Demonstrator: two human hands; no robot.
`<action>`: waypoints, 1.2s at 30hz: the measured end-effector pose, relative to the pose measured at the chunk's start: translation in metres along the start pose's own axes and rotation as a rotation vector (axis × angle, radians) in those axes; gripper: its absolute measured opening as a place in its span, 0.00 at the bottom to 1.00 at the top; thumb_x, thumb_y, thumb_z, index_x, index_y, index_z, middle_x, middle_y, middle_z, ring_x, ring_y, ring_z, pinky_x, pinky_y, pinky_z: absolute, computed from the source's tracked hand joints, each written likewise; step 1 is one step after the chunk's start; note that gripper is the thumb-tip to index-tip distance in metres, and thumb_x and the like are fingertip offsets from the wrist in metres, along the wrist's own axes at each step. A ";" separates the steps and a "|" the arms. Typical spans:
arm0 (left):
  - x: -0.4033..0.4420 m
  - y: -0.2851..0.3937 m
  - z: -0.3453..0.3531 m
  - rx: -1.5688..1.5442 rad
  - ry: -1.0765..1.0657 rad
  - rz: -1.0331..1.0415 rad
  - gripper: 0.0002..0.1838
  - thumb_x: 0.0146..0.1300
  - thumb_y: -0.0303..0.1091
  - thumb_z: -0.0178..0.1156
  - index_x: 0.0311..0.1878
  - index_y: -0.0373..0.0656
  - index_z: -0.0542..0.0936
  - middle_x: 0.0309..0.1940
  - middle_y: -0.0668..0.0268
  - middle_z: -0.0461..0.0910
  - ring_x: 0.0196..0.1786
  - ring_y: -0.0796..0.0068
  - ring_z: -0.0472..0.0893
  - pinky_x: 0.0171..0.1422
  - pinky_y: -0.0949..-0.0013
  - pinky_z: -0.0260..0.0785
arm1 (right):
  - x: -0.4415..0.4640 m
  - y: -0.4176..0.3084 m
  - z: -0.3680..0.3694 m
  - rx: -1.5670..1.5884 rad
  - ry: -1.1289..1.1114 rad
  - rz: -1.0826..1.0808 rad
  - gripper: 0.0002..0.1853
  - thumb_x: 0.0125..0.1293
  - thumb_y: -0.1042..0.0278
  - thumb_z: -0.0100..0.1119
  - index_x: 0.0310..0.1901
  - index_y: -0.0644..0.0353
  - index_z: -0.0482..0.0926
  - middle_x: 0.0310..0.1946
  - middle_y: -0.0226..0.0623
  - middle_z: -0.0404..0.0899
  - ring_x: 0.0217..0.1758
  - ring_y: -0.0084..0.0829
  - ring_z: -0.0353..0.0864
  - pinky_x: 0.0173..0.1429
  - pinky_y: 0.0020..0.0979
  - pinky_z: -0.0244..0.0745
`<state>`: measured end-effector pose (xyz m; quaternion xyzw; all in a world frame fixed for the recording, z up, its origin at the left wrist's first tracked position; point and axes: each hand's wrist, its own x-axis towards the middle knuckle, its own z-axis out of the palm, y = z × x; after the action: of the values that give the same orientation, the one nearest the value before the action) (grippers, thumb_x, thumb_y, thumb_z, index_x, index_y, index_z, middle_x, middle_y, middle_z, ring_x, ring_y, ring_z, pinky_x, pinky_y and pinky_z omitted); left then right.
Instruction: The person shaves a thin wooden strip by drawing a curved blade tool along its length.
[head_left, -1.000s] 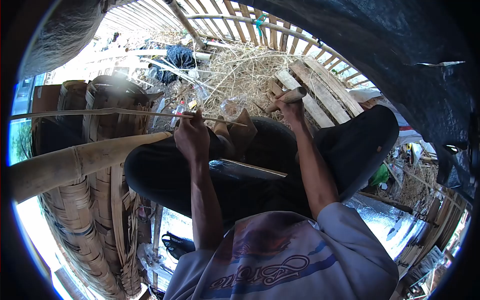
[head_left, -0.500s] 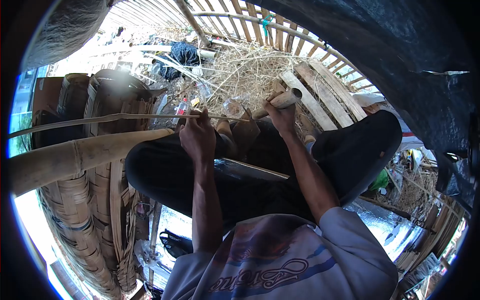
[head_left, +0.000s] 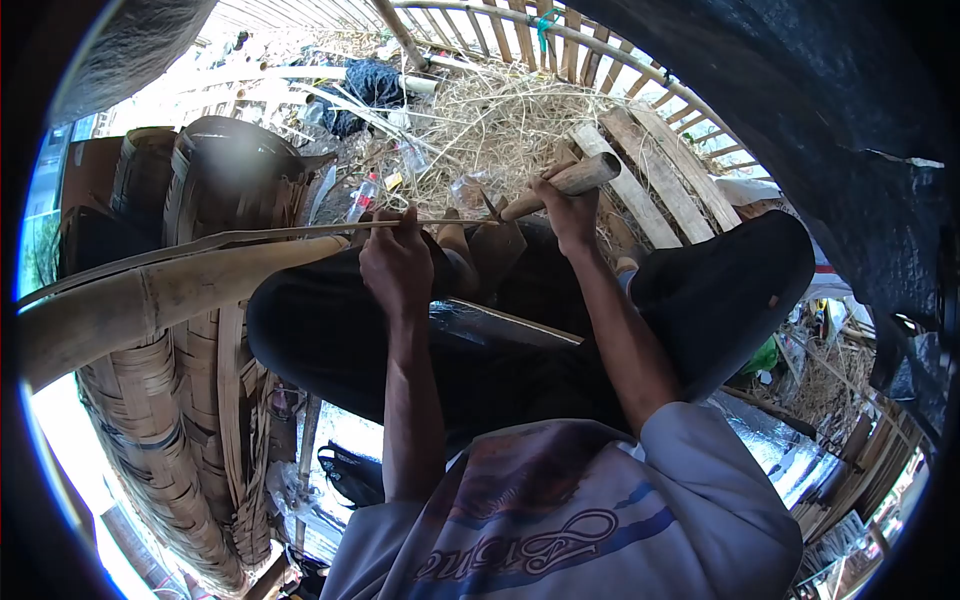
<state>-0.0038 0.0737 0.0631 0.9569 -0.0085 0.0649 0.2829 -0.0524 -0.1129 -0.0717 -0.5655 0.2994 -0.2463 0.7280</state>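
A long thin bamboo strip (head_left: 290, 232) is gripped in my left hand (head_left: 397, 262), fingers closed round it near its right end. The strip runs out left, just above a thick bamboo pole (head_left: 180, 282). My right hand (head_left: 570, 212) is wrapped round the stout wooden handle of a knife (head_left: 590, 174). The handle's butt points up and right. Its dark blade shows only in part, close to the strip's right end; whether they touch I cannot tell. Both hands are above my crossed legs in dark trousers.
Rolls of woven bamboo matting (head_left: 150, 440) stand at my left. Ahead lie straw-like shavings (head_left: 500, 120), a plastic bottle (head_left: 363, 196) and wooden planks (head_left: 650, 175). A slatted bamboo fence (head_left: 560, 45) curves behind them. Dark sheeting (head_left: 830, 90) hangs at the upper right.
The view has tilted slightly, so the surroundings sit a little higher. The strip's left part has dropped closer to the bamboo pole. Both hands keep their holds.
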 end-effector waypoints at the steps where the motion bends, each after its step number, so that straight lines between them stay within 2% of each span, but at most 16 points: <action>1: 0.000 0.001 -0.002 -0.003 -0.022 -0.005 0.12 0.63 0.41 0.61 0.33 0.41 0.79 0.25 0.53 0.81 0.33 0.46 0.81 0.37 0.51 0.70 | 0.000 0.001 0.000 0.048 -0.026 0.014 0.09 0.54 0.72 0.70 0.30 0.61 0.77 0.27 0.30 0.80 0.30 0.22 0.79 0.37 0.27 0.75; 3: 0.002 0.003 -0.002 -0.014 -0.047 0.000 0.12 0.63 0.41 0.62 0.33 0.41 0.79 0.25 0.53 0.81 0.33 0.46 0.81 0.36 0.51 0.70 | -0.009 0.014 0.000 -0.034 -0.057 0.005 0.09 0.53 0.72 0.70 0.30 0.61 0.77 0.27 0.31 0.80 0.30 0.23 0.80 0.37 0.28 0.75; 5: 0.002 0.001 -0.002 -0.029 -0.059 -0.002 0.11 0.63 0.40 0.62 0.33 0.41 0.79 0.24 0.53 0.81 0.33 0.47 0.82 0.36 0.52 0.70 | -0.014 0.045 -0.002 -0.395 -0.160 -0.081 0.09 0.52 0.72 0.70 0.30 0.60 0.77 0.27 0.31 0.80 0.30 0.23 0.81 0.36 0.28 0.76; 7: 0.001 0.002 -0.003 -0.036 -0.055 0.022 0.11 0.63 0.39 0.62 0.33 0.41 0.79 0.24 0.53 0.81 0.33 0.47 0.82 0.36 0.53 0.70 | -0.013 0.027 0.000 -0.298 -0.130 -0.038 0.09 0.52 0.72 0.70 0.31 0.60 0.77 0.27 0.30 0.80 0.30 0.23 0.81 0.36 0.28 0.76; 9: -0.001 0.000 -0.007 -0.036 -0.058 0.032 0.11 0.63 0.39 0.62 0.33 0.41 0.79 0.24 0.53 0.81 0.33 0.47 0.82 0.36 0.53 0.70 | -0.009 -0.005 -0.004 -0.111 -0.164 0.132 0.10 0.52 0.73 0.70 0.32 0.60 0.77 0.27 0.30 0.80 0.30 0.23 0.81 0.36 0.27 0.76; 13: 0.001 0.004 -0.007 -0.081 -0.086 -0.004 0.10 0.63 0.38 0.62 0.33 0.40 0.78 0.25 0.52 0.81 0.33 0.48 0.82 0.35 0.55 0.70 | 0.001 -0.030 0.002 -0.004 -0.103 0.037 0.09 0.53 0.76 0.69 0.32 0.60 0.76 0.28 0.31 0.80 0.32 0.23 0.81 0.39 0.27 0.75; 18: 0.000 -0.004 -0.003 -0.067 -0.074 0.077 0.10 0.64 0.37 0.62 0.33 0.40 0.78 0.24 0.52 0.81 0.32 0.47 0.82 0.35 0.55 0.70 | -0.012 -0.026 0.009 0.073 -0.154 0.056 0.09 0.53 0.78 0.69 0.31 0.60 0.76 0.29 0.32 0.80 0.33 0.23 0.80 0.41 0.26 0.76; 21: 0.003 0.003 -0.004 -0.067 -0.090 0.023 0.11 0.64 0.37 0.61 0.32 0.39 0.77 0.24 0.52 0.81 0.32 0.47 0.81 0.35 0.54 0.69 | -0.009 -0.023 0.010 0.042 -0.171 0.051 0.09 0.54 0.78 0.68 0.32 0.59 0.76 0.30 0.33 0.80 0.33 0.23 0.80 0.41 0.26 0.76; 24: -0.002 0.002 -0.006 -0.099 -0.085 0.090 0.11 0.64 0.37 0.61 0.32 0.39 0.78 0.23 0.54 0.79 0.31 0.47 0.80 0.34 0.53 0.68 | -0.014 -0.059 0.013 0.216 -0.098 0.098 0.09 0.55 0.77 0.68 0.32 0.58 0.76 0.31 0.34 0.81 0.34 0.24 0.81 0.43 0.28 0.76; 27: -0.002 0.003 -0.004 -0.080 -0.081 0.072 0.11 0.64 0.37 0.61 0.32 0.39 0.78 0.22 0.54 0.79 0.31 0.47 0.80 0.34 0.54 0.68 | -0.012 -0.087 0.019 0.505 -0.142 -0.040 0.10 0.58 0.78 0.65 0.31 0.59 0.71 0.25 0.32 0.76 0.30 0.27 0.79 0.45 0.35 0.77; 28: -0.002 0.002 -0.003 -0.080 -0.081 0.072 0.11 0.64 0.37 0.61 0.32 0.39 0.78 0.22 0.54 0.79 0.31 0.47 0.80 0.34 0.54 0.68 | -0.016 -0.086 0.023 0.453 -0.113 -0.058 0.11 0.59 0.80 0.63 0.31 0.58 0.69 0.23 0.30 0.74 0.27 0.25 0.77 0.40 0.33 0.77; 29: -0.001 -0.002 -0.001 -0.064 -0.070 0.100 0.11 0.64 0.37 0.61 0.32 0.39 0.78 0.23 0.54 0.79 0.31 0.47 0.80 0.34 0.54 0.68 | -0.018 -0.074 0.026 0.455 -0.113 -0.060 0.11 0.59 0.80 0.63 0.31 0.58 0.69 0.23 0.30 0.74 0.27 0.25 0.77 0.40 0.33 0.77; 31: 0.000 0.000 -0.002 -0.052 -0.065 0.137 0.12 0.64 0.38 0.62 0.32 0.39 0.78 0.23 0.53 0.80 0.31 0.48 0.80 0.35 0.54 0.68 | -0.025 -0.034 0.030 0.204 -0.091 -0.069 0.11 0.58 0.82 0.64 0.31 0.58 0.70 0.24 0.30 0.74 0.27 0.23 0.77 0.35 0.29 0.75; 32: 0.000 0.003 -0.004 -0.067 -0.091 0.066 0.12 0.64 0.38 0.62 0.32 0.39 0.78 0.23 0.53 0.80 0.32 0.48 0.80 0.35 0.54 0.68 | -0.028 -0.028 0.031 0.165 -0.057 -0.054 0.11 0.57 0.83 0.64 0.31 0.58 0.70 0.23 0.30 0.74 0.26 0.21 0.76 0.32 0.26 0.74; 33: 0.000 0.004 -0.006 -0.079 -0.117 -0.006 0.12 0.64 0.38 0.62 0.32 0.39 0.78 0.24 0.53 0.80 0.32 0.48 0.80 0.35 0.54 0.68 | -0.024 -0.032 0.030 0.167 -0.053 -0.061 0.11 0.57 0.83 0.64 0.31 0.58 0.70 0.23 0.30 0.74 0.26 0.21 0.76 0.32 0.26 0.74; 36: -0.001 0.001 -0.004 -0.069 -0.091 0.051 0.12 0.64 0.38 0.61 0.32 0.39 0.78 0.25 0.52 0.80 0.32 0.48 0.81 0.35 0.55 0.69 | -0.018 -0.054 0.027 0.360 0.024 -0.020 0.11 0.58 0.82 0.64 0.31 0.58 0.70 0.23 0.32 0.74 0.26 0.23 0.76 0.35 0.30 0.75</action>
<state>-0.0049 0.0745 0.0669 0.9480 -0.0480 0.0279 0.3133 -0.0472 -0.0948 -0.0113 -0.4260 0.2532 -0.3099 0.8114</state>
